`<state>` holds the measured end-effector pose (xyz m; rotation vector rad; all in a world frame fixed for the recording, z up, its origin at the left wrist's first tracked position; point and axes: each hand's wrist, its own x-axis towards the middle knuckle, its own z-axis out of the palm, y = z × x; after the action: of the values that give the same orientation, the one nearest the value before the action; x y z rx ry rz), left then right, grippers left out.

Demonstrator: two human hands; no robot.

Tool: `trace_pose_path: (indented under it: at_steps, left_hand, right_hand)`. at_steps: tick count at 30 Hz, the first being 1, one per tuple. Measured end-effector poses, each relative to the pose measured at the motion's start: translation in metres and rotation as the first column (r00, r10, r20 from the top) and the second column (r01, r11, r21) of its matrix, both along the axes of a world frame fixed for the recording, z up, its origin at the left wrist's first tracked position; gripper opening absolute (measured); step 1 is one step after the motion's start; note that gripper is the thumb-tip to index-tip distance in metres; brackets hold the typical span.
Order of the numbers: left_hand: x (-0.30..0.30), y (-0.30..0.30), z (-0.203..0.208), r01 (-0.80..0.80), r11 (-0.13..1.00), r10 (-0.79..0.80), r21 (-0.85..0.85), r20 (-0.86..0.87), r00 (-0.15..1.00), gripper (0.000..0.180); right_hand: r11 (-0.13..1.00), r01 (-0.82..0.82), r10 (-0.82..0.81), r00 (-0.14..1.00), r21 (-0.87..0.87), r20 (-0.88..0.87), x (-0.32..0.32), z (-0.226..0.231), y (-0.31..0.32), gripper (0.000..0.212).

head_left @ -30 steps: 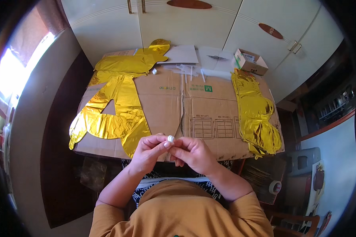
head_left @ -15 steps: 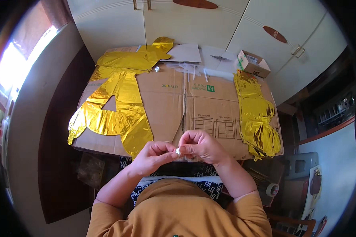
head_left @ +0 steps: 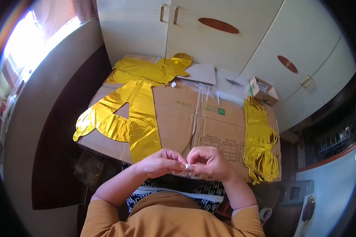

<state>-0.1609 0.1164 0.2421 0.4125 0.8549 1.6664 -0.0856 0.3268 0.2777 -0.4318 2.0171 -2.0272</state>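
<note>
My left hand (head_left: 161,162) and my right hand (head_left: 209,161) meet close to my chest, fingertips pinched together on a small white object (head_left: 187,166). What the object is cannot be made out. Both hands hover over the near edge of a flattened cardboard box (head_left: 186,114). A gold foil balloon with a triangular hole (head_left: 122,118) lies flat on the cardboard, just left of my left hand. A crumpled gold foil balloon (head_left: 260,142) lies along the right side, beyond my right hand. A third gold foil balloon (head_left: 150,69) lies at the far left.
White sheets of paper (head_left: 203,73) and thin white sticks lie at the far edge of the cardboard. A small open carton (head_left: 263,91) stands at the far right corner. Cream cupboard doors (head_left: 225,35) close off the back. A bright window (head_left: 23,43) is on the left.
My hands have stayed together on the small white object, drifting slightly right and nearer my chest. The view has tilted a little. The foil balloons have not moved.
</note>
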Motion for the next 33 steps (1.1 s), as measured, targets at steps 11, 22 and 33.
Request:
trace_pose_path:
  at_steps: [11,22,33]
  left_hand:
    - [-0.050,-0.039,-0.016,-0.696,0.715,0.642,-0.068,0.457,0.615,0.040]
    - [0.025,-0.112,-0.033,-0.253,0.966,0.254,-0.045,0.006,0.967,0.031]
    - [0.055,-0.143,-0.062,-0.264,0.891,0.255,-0.370,-0.072,0.964,0.025]
  right_hand:
    - [0.926,0.373,-0.378,0.918,0.067,0.116,-0.178,-0.057,0.006,0.008]
    - [0.518,0.495,-0.767,0.630,0.698,0.123,-0.326,-0.080,0.031,0.011]
    - [0.742,0.558,-0.572,0.816,0.373,-0.083,-0.141,-0.052,0.025,0.022]
